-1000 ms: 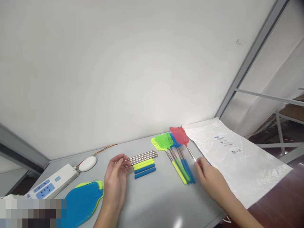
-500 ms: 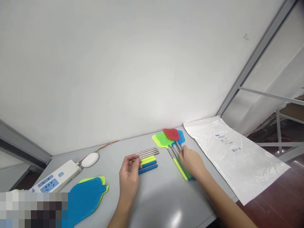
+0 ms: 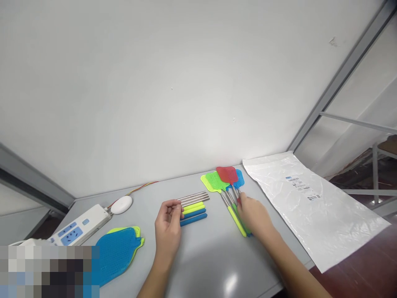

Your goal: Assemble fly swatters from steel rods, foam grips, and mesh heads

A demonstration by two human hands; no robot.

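Observation:
My right hand [image 3: 252,211] is closed round the handle of a red fly swatter [image 3: 227,175], whose head lies over the others. Beneath it are a green fly swatter [image 3: 216,181], a yellow-green one [image 3: 206,184] and a blue one [image 3: 240,179], heads toward the wall. My left hand [image 3: 169,217] rests with curled fingers by several metal rods [image 3: 195,199]; whether it pinches anything is hidden. Yellow handles [image 3: 195,207] and blue handles [image 3: 195,219] lie beside those rods, their left ends behind my fingers. Loose blue swatter heads [image 3: 118,252] lie over yellow ones [image 3: 135,231] at left.
A white plastic mailing bag [image 3: 313,207] covers the table's right side and overhangs its edge. On the left stand a power strip [image 3: 83,225] and a white round device [image 3: 121,205] with a thin cable. A white wall [image 3: 186,103] closes off the back.
The view has shifted slightly. The red fly swatter's head has settled flatter over the other swatters, still in my right hand. My left hand has stayed by the rods.

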